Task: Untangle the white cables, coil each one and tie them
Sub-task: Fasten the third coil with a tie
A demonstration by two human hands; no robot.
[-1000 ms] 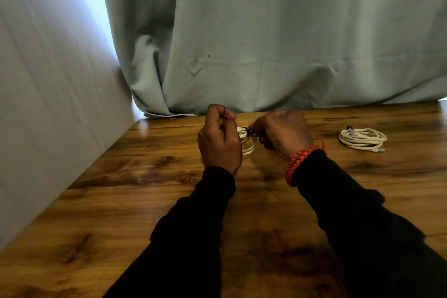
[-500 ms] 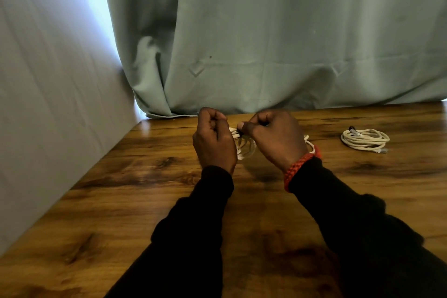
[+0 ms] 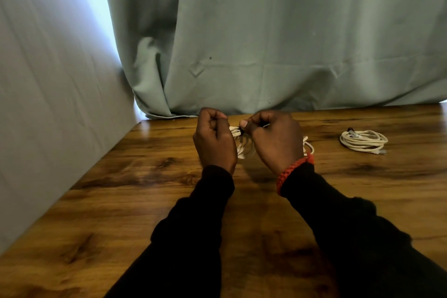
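Seen from the head camera, a person in black sleeves works above a wooden table [image 3: 145, 201], both hands raised close together near its far edge. The left hand [image 3: 214, 143] is curled into a fist, back toward the camera, gripping one side of a bundled white cable [image 3: 242, 146]. The right hand [image 3: 275, 138], wearing a braided red bracelet [image 3: 294, 172] at the wrist, has its fingers curled as well, thumb and forefinger pinching at a small dark tie [image 3: 241, 131] where the cable's strands are gathered between the two hands. Loops of the held cable hang below that pinch point, and a further loop of it shows to the right of the right wrist, just above the bracelet. Whether the tie is fully fastened cannot be told, as the fingers hide most of it.

Well apart to the right, a second white cable [image 3: 362, 140] lies flat on the table in a neat coil, a dark tie at its upper left and a connector end showing at its lower right.

A pale green curtain [image 3: 266, 43] hangs behind the table, its hem meeting the tabletop, and a grey-white fabric wall [image 3: 48, 104] runs along the left side, with bright light showing in the gap between them.
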